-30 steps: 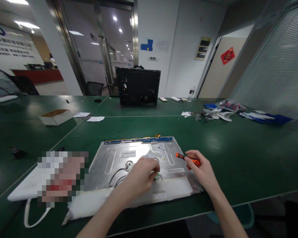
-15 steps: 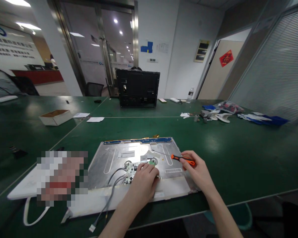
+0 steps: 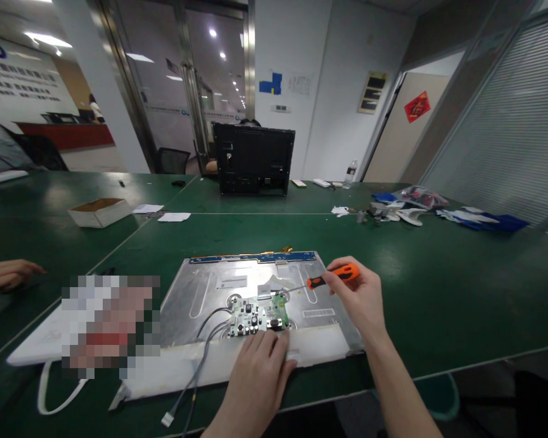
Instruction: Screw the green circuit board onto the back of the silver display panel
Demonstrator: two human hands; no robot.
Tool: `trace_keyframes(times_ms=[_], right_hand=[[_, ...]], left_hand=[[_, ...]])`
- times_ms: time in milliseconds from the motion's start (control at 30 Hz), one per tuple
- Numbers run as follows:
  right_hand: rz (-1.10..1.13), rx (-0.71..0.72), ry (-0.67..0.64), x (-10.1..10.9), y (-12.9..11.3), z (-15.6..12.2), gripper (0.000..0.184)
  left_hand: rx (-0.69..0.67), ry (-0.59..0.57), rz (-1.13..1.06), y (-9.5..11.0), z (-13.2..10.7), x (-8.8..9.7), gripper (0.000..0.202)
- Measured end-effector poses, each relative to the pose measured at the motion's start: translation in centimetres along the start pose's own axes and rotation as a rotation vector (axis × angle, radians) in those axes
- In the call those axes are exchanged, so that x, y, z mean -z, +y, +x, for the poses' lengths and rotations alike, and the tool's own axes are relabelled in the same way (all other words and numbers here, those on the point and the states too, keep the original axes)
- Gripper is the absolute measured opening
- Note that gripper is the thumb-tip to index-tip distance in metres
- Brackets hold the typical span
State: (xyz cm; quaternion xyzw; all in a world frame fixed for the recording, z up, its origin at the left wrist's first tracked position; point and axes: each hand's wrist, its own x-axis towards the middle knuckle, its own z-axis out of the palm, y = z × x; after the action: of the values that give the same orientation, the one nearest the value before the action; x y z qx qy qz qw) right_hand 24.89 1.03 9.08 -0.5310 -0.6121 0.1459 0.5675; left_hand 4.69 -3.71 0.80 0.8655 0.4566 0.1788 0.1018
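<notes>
A screwdriver [image 3: 338,275] with an orange and black handle is gripped in my right hand [image 3: 358,292]. Its shaft slants down to the left, with the tip at the upper right corner of a small green circuit board [image 3: 246,313]; whether it touches a screw there I cannot tell. The board sits on a silver metal display panel [image 3: 210,283] lying on the table. My left hand [image 3: 261,359] rests flat, its fingertips by the board's lower edge. Grey cables [image 3: 205,356] run from the board's left side to a white connector [image 3: 167,419] near the table edge.
On the green table [image 3: 420,292], a white box [image 3: 100,213] stands far left and a black monitor housing [image 3: 254,159] at the back. A white device [image 3: 36,347] with a blurred-out area lies left of the panel. A co-worker's hand [image 3: 16,272] is at the far left.
My left hand has slid towards me, uncovering the board. The screwdriver has swung so its tip is lower and at the board's corner. A co-worker's hand has come in at the left.
</notes>
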Motion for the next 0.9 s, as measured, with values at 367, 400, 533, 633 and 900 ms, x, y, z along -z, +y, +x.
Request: trace_keyframes(times_ms=[367, 400, 533, 633, 900], right_hand=[[-0.237, 0.229, 0.060, -4.1, -0.5, 0.1, 0.019], [-0.253, 0.233, 0.065, -4.4, -0.4, 0.2, 0.019], [-0.286, 0.258, 0.060, -4.6, 0.4, -0.1, 0.018], [-0.295, 0.257, 0.111, -4.4, 0.9, -0.7, 0.017], [-0.326, 0.291, 0.182, -4.6, 1.1, -1.5, 0.016]], left_hand=[[-0.006, -0.032, 0.069, -0.1, 0.1, -0.1, 0.037], [-0.010, -0.036, 0.077, -0.1, 0.2, -0.1, 0.038], [-0.022, -0.051, 0.097, 0.0, 0.2, 0.0, 0.040], [-0.029, -0.069, 0.094, -0.1, 0.1, 0.0, 0.041], [-0.039, -0.105, 0.072, -0.7, -0.1, 0.3, 0.044]])
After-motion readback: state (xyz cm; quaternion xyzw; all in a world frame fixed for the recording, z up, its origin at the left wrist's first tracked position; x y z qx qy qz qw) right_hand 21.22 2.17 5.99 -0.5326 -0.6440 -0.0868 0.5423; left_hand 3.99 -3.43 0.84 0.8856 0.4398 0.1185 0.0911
